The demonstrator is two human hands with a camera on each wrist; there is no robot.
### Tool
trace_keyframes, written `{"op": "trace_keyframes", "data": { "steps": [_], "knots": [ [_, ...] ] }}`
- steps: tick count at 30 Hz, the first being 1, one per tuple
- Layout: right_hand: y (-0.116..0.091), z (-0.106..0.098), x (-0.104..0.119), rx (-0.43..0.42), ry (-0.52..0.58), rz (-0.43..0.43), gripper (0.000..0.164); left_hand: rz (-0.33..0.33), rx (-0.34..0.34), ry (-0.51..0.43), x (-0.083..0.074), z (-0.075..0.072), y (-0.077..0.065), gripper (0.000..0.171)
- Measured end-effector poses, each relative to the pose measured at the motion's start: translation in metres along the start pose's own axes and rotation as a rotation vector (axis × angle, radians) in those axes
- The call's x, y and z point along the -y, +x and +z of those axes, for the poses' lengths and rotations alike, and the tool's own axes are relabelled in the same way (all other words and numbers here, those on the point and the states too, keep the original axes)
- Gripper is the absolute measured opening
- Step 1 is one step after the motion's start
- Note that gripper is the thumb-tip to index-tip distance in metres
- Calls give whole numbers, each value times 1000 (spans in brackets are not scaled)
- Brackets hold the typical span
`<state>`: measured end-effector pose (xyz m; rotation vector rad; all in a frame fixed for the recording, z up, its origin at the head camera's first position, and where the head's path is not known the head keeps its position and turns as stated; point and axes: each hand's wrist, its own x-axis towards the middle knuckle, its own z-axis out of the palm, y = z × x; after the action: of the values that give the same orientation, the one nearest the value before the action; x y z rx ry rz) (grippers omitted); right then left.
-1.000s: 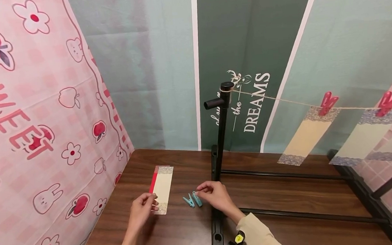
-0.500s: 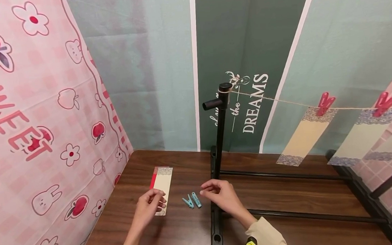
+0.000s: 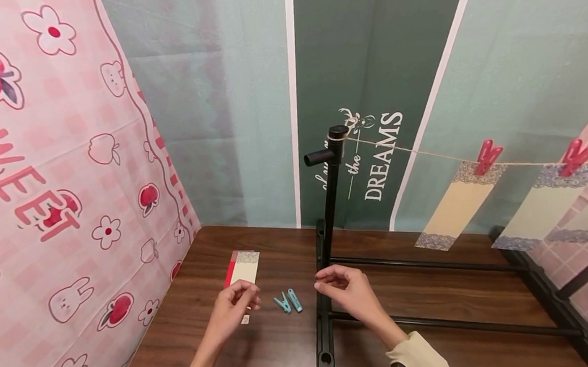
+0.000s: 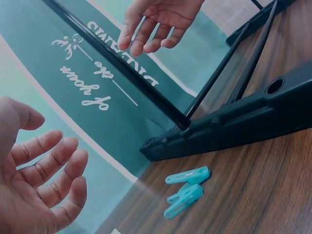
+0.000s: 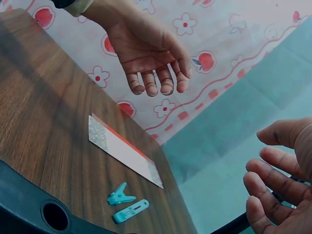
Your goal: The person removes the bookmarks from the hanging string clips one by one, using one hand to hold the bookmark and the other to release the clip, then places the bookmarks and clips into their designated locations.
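Observation:
My left hand [image 3: 236, 307] hovers over the lower part of a pale paper strip with lace-patterned ends [image 3: 245, 271], its fingers loosely bent around nothing. A red-edged strip [image 3: 230, 270] peeks out beneath it on the left. Two light-blue clothespins [image 3: 288, 301] lie on the table between my hands. Beside the black rack's upright, my right hand [image 3: 350, 290] hangs in the air with relaxed, empty fingers. Both palms look bare in the wrist views, where the left hand [image 5: 151, 53] is clear of the strip [image 5: 124, 148] and the right hand [image 4: 161, 22] is above the rack's base.
The black rack [image 3: 332, 203] stands on the wooden table [image 3: 285, 354], its base bars running right. From its top a string [image 3: 440, 153] stretches right. Red clothespins [image 3: 488, 157] hold patterned strips [image 3: 457, 209] on it. Curtains hang behind and at left.
My right hand has drawn back to the right from beside the blue clothespins. The left hand has shifted right, from the strip's left edge to over its lower part.

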<state>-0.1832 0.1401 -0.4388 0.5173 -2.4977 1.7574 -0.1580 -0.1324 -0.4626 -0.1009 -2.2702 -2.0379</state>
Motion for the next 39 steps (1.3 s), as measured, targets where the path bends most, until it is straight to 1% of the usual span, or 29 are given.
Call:
{"op": "trace_keyframes", "data": {
  "steps": [4, 8, 11, 16, 21, 24, 31, 39],
  "knots": [
    [-3, -7, 5, -14, 9, 11, 21, 1, 34, -10, -4, 3, 0, 12],
    [-5, -14, 9, -35, 13, 26, 18, 10, 67, -6, -7, 7, -1, 13],
    [-7, -20, 12, -51, 11, 11, 17, 34, 95, -8, -9, 10, 0, 14],
    [-10, -30, 15, -74, 10, -22, 18, 73, 141, -39, -12, 15, 1, 15],
    [-15, -40, 18, -91, 2, -33, 15, 85, 164, -52, -17, 21, 1, 16],
    [-17, -46, 21, -100, -1, -38, 15, 91, 175, -42, -20, 24, 2, 16],
    [-22, -60, 26, -135, -1, -42, 16, 175, 224, 6, -23, 33, 5, 13],
    [-27, -72, 31, -176, -3, -59, 18, 185, 236, 46, -26, 43, 7, 9]
  ]
}}
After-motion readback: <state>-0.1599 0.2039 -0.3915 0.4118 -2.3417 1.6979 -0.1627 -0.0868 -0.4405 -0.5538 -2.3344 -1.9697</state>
